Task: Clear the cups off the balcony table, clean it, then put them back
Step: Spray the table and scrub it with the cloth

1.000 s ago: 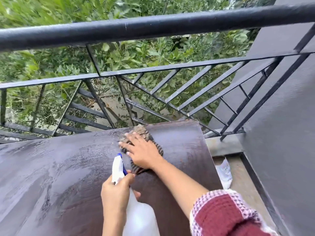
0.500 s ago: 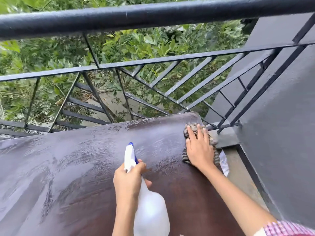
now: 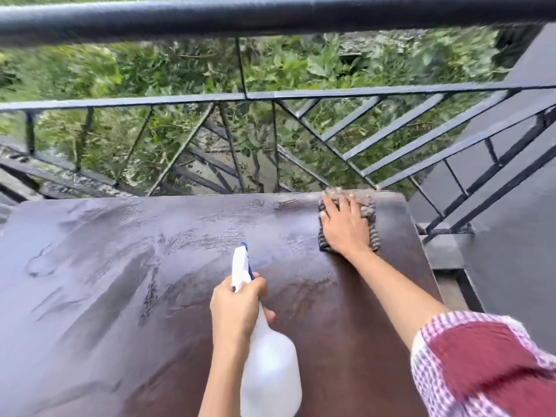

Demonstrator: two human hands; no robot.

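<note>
The dark brown balcony table (image 3: 120,281) fills the lower view, its top streaked wet. My right hand (image 3: 344,227) presses flat on a grey striped cloth (image 3: 371,216) at the table's far right corner. My left hand (image 3: 237,302) grips the neck of a white spray bottle (image 3: 270,371) with a blue-tipped nozzle, held over the table's near middle. No cups are in view.
A black metal railing (image 3: 270,16) runs along the table's far edge, with green foliage beyond it. A grey wall (image 3: 511,242) stands to the right, with a narrow strip of floor (image 3: 451,290) between it and the table.
My right hand slid the cloth from the table's middle to its far right corner. My left hand kept hold of the spray bottle.
</note>
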